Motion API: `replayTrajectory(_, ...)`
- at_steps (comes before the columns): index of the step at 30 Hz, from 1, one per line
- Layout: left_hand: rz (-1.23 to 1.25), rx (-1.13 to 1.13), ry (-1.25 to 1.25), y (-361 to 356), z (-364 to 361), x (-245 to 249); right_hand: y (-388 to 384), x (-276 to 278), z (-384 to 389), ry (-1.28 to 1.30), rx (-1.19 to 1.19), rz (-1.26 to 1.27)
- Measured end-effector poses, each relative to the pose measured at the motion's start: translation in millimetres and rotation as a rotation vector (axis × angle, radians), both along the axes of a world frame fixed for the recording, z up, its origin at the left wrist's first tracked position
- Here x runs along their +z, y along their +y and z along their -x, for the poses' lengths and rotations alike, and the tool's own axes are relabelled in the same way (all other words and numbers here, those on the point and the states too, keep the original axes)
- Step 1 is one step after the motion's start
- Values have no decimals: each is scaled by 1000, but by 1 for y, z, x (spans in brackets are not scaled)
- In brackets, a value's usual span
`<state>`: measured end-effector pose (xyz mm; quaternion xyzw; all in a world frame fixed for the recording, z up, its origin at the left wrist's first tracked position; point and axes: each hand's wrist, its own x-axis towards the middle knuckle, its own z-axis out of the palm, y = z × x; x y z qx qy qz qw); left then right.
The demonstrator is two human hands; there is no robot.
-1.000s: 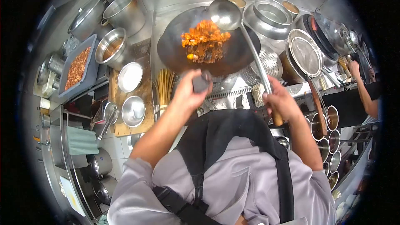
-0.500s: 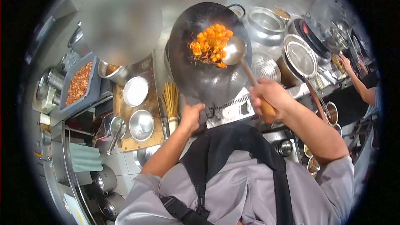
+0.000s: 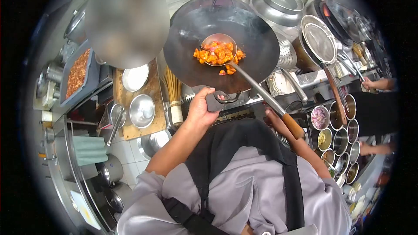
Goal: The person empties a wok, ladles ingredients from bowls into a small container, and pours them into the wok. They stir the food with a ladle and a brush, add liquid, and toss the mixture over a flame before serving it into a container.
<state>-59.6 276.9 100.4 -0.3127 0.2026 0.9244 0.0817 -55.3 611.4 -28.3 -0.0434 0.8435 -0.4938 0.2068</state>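
A black wok (image 3: 257,30) sits in front of me, with glossy orange-red food pieces (image 3: 240,55) in its middle. A long-handled ladle (image 3: 261,91) lies with its bowl among the pieces and holds some of them; its wooden grip end sticks out over the near rim. At that rim my left hand (image 3: 202,109) is closed on a dark grey cloth (image 3: 212,102) at the wok's loop handle (image 3: 230,99). My right hand (image 3: 278,122) is low by the stove front, under the ladle's handle and off it. Its fingers are partly hidden.
A bamboo brush (image 3: 174,100) and a board (image 3: 126,130) with metal bowls are left of the wok. A perforated scoop (image 3: 286,54), a strainer (image 3: 320,41) and several ingredient tins (image 3: 320,117) are on the right. Another person's hands (image 3: 376,83) show at far right.
My right hand has let go of the ladle and moved down toward the stove front. The ladle now rests in the wok with food in its bowl. The wok is less tilted.
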Motion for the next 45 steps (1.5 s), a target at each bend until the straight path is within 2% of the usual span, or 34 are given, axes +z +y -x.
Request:
replayTrajectory(2, 10, 24, 10, 11, -2, 1, 11, -44, 2, 273, 191, -556)
replayTrajectory(4, 79, 74, -59, 23, -3, 13, 34, -112, 19, 353, 219, -561)
replayTrajectory(6, 87, 109, -91, 38, -2, 26, 52, -149, 37, 441, 249, -561)
replayTrajectory(8, 117, 132, -84, 49, 3, 27, 64, -173, 45, 486, 350, -789)
replayTrajectory(9, 132, 128, -70, 52, 5, 23, 77, -208, 52, 437, 393, -800)
replayTrajectory(10, 149, 146, -75, 57, 6, 22, 77, -211, 53, 442, 407, -778)
replayTrajectory(12, 135, 223, -162, 64, 9, 23, 74, -215, 52, 495, 545, -944)
replayTrajectory(13, 149, 234, -168, 66, 8, 23, 72, -214, 49, 498, 553, -926)
replayTrajectory(15, 163, 211, -181, 68, 8, 25, 73, -212, 49, 379, 434, -681)
replayTrajectory(16, 168, 222, -179, 67, 8, 22, 73, -212, 54, 386, 442, -674)
replayTrajectory(18, 136, 206, -223, 64, 8, 19, 69, -214, 58, 226, 232, -575)
replayTrajectory(19, 148, 204, -232, 64, 7, 21, 68, -216, 54, 215, 232, -563)
replayTrajectory(22, 212, 258, -262, 71, 10, 27, 92, -225, 63, 214, 294, -798)
replayTrajectory(23, 205, 247, -241, 70, 10, 29, 102, -233, 73, 207, 279, -797)
replayTrajectory(25, 230, 246, -201, 70, 10, 29, 112, -267, 97, -472, -72, -499)
replayTrajectory(26, 232, 225, -193, 65, 9, 27, 108, -276, 95, -472, -94, -493)
replayTrajectory(28, 112, 173, -179, 57, 11, 21, 99, -285, 92, -81, 78, -656)
replayTrajectory(29, 164, 159, -137, 57, 9, 19, 94, -286, 89, 113, 175, -739)
replayTrajectory(31, 173, 153, -155, 56, 7, 15, 69, -162, 74, -125, 151, -514)
replayTrajectory(33, 182, 142, -165, 53, 6, 15, 58, -230, 56, -220, 23, 108)
replayTrajectory(34, 210, 116, -154, 52, 4, 14, 54, -191, 49, -233, 13, 285)
replayTrajectory(35, 235, 89, -144, 50, 1, 12, 43, -111, 38, -243, 2, 459)
replayTrajectory(37, 138, 50, -152, 39, -5, -1, 24, 36, 23, -477, -115, 775)
replayTrajectory(38, 56, 23, -158, 32, -7, -12, 18, 75, 20, -481, -75, 951)
replayTrajectory(40, -9, -78, -182, 15, -11, -29, -1, 132, 16, -686, -139, 1059)
replayTrajectory(41, 8, -224, -118, 8, -12, -33, -12, 149, 15, -751, -131, 973)
replayTrajectory(42, 22, -387, -50, 1, -11, -37, -24, 160, 10, -811, -141, 897)
replayTrajectory(43, 0, -413, -68, -11, -8, -46, -41, 157, 3, -831, -85, 954)
replayTrajectory(44, 0, -446, 63, -28, -6, -62, -58, 152, -4, -827, -36, 1013)
replayTrajectory(45, -31, -465, 72, -38, -4, -60, -76, 160, -15, -780, -84, 1033)
